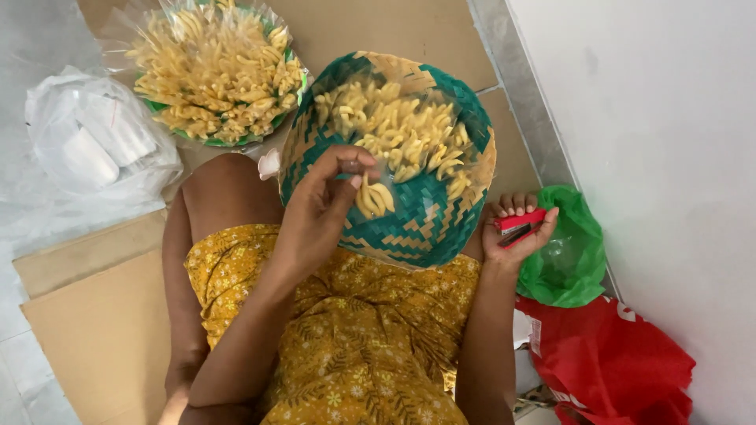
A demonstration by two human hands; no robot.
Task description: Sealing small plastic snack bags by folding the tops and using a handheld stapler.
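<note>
A green and tan woven basket (425,228) rests on my lap, holding several yellow curled snack pieces (394,130). My left hand (319,208) reaches into it, fingers pinched on the clear plastic lining (358,169) near a few pieces. My right hand (516,232) lies palm up beside the basket's right rim, holding a small red stapler (518,224).
A second basket of the same yellow snacks (216,71) under clear plastic sits at the top left. A white plastic bag with packets (98,138) lies at left. Green (571,252) and red (610,362) plastic bags lie by the white wall (669,157). Cardboard sheets (94,315) cover the floor.
</note>
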